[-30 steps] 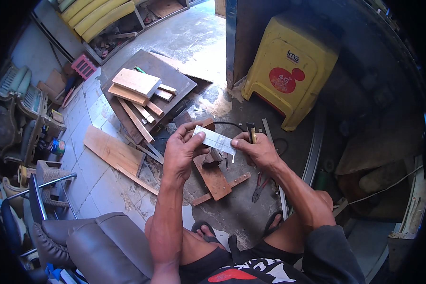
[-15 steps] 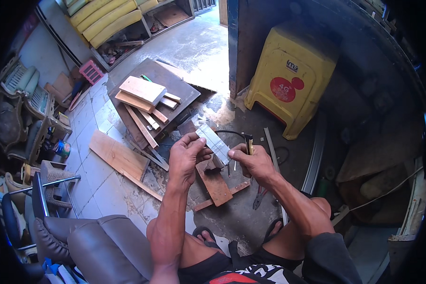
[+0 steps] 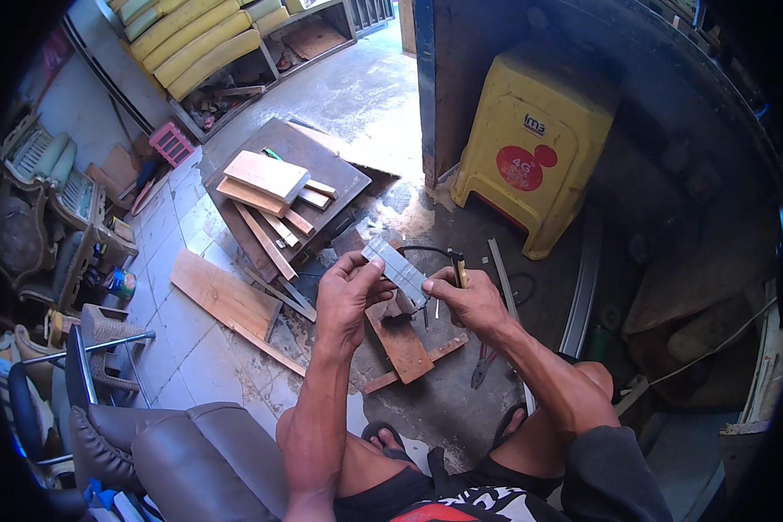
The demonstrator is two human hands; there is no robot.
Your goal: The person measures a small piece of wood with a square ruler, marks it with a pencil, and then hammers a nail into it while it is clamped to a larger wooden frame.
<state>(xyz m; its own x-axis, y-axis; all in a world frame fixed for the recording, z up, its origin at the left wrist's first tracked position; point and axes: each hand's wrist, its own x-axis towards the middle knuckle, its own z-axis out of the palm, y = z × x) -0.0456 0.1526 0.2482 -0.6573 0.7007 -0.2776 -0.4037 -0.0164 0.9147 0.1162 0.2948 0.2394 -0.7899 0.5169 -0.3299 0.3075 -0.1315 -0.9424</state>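
Between my hands is a flat, silvery-grey rectangular block (image 3: 395, 273) with thin lines across its face. My left hand (image 3: 344, 300) pinches its upper left end between thumb and fingers. At the lower right end, the thumb of my right hand (image 3: 471, 303) presses its edge. A slim yellow-and-black tool (image 3: 459, 270) stands up from my right hand's curled fingers; its exact kind is unclear. Below the block, a brown wooden board (image 3: 406, 352) lies over a thin crosspiece on the floor. Pliers with red handles (image 3: 480, 370) lie to its right.
A low dark table (image 3: 339, 178) ahead carries stacked wood pieces (image 3: 268, 177). A broad plank (image 3: 224, 291) lies on the tiles to the left. The yellow plastic stool (image 3: 531, 157) stands at right, and a brown padded seat (image 3: 209, 457) sits near my left arm.
The silvery block has tilted a little, so its lined face looks narrower. Both hands keep their hold. The whole view has shifted slightly.
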